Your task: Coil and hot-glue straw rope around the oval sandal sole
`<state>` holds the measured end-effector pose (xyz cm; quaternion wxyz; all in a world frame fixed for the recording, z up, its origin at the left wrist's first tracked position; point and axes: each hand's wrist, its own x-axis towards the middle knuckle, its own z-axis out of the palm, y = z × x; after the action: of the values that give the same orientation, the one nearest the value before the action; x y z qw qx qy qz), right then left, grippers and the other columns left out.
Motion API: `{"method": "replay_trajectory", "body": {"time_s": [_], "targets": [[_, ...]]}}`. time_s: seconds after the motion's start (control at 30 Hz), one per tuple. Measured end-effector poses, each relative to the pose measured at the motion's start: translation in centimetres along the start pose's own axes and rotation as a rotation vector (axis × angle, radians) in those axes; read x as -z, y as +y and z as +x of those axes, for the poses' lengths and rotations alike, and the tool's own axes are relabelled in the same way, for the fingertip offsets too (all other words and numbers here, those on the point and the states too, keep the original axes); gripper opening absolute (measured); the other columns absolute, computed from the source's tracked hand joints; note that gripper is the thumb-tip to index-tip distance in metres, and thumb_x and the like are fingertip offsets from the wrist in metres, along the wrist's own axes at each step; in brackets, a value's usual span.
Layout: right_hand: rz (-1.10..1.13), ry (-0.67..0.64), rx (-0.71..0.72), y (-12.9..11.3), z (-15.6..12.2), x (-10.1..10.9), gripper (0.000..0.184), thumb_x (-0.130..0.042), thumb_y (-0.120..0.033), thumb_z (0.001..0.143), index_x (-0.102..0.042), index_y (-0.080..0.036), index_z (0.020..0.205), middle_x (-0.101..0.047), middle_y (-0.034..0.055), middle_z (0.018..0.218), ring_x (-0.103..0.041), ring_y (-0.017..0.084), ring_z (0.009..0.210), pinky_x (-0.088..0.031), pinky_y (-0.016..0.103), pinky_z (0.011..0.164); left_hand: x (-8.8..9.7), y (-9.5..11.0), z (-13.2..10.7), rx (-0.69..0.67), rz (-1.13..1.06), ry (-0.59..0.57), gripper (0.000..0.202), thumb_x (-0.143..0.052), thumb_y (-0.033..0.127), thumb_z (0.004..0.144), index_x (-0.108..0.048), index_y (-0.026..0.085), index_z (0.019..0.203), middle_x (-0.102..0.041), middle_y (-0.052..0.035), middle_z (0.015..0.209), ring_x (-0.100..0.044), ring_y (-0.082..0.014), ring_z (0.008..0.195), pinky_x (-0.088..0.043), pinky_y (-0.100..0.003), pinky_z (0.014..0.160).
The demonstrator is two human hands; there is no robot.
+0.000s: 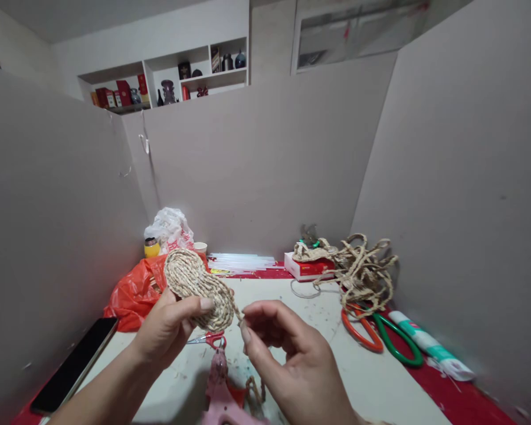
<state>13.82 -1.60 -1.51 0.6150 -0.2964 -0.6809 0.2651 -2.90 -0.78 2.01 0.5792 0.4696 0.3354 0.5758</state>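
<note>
A coiled straw-rope sole (197,283), shaped like a small shoe sole, is held up over the table. My left hand (170,319) grips its lower left side, thumb pressed on the face and fingers behind. At the right of the sole, my right hand (287,348) pinches the loose end of its straw rope (238,313) between thumb and forefinger. Below the hands stands a pink glue gun (223,389), its lower part cut off by the frame. Red-handled scissors (215,339) lie just beyond it, partly covered by my left hand.
A pile of braided straw rope (365,271) lies at the right by a red-and-white box (298,268). Large orange-and-green-handled shears (396,339) and a white-green roll (429,345) are nearby. Glue sticks (241,262) lie at the back, a red plastic bag (130,295) and a phone (77,363) at left.
</note>
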Motion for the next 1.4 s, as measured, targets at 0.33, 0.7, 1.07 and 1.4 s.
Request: {"method": "replay_trajectory", "body": {"time_s": [0.33, 0.7, 1.07, 1.4], "targets": [[-0.049, 0.016, 0.072, 0.6, -0.7, -0.3, 0.011, -0.054, -0.010, 0.081, -0.061, -0.018, 0.081, -0.061, -0.0013, 0.066, -0.059, 0.011, 0.054, -0.053, 0.021, 0.052, -0.4, -1.1, 0.1, -0.020, -0.058, 0.047, 0.039, -0.069, 0.011, 0.069, -0.063, 0.014, 0.108, -0.071, -0.0084, 0.087, -0.065, -0.0225, 0.084, -0.050, -0.030, 0.075], [0.041, 0.051, -0.014, 1.0, -1.1, -0.6, 0.011, -0.061, -0.011, 0.079, -0.063, -0.020, 0.086, -0.067, -0.0021, 0.069, -0.065, 0.011, 0.057, -0.056, 0.018, 0.055, -0.4, -1.9, -0.1, -0.060, -0.097, 0.052, 0.032, -0.067, 0.011, 0.075, -0.064, 0.015, 0.107, -0.070, -0.0051, 0.080, -0.063, -0.0182, 0.085, -0.049, -0.027, 0.077], [0.245, 0.076, -0.280, 0.8, -1.3, -0.9, 0.001, -0.067, -0.020, 0.078, -0.067, -0.020, 0.077, -0.071, 0.0006, 0.066, -0.065, 0.013, 0.056, -0.054, 0.018, 0.054, -0.9, -2.3, -0.2, -0.114, -0.158, 0.130, 0.036, -0.067, 0.011, 0.077, -0.063, 0.017, 0.112, -0.071, -0.0024, 0.083, -0.063, -0.0151, 0.081, -0.051, -0.029, 0.082], [0.389, 0.051, -0.478, 1.3, -1.6, -0.9, 0.009, -0.073, -0.027, 0.076, -0.067, -0.020, 0.075, -0.066, -0.0014, 0.063, -0.060, 0.011, 0.055, -0.051, 0.019, 0.054, -1.5, -3.5, -0.5, -0.133, -0.203, 0.200, 0.039, -0.070, 0.009, 0.073, -0.064, 0.018, 0.110, -0.071, -0.0018, 0.082, -0.064, -0.0151, 0.082, -0.051, -0.025, 0.077]]}}
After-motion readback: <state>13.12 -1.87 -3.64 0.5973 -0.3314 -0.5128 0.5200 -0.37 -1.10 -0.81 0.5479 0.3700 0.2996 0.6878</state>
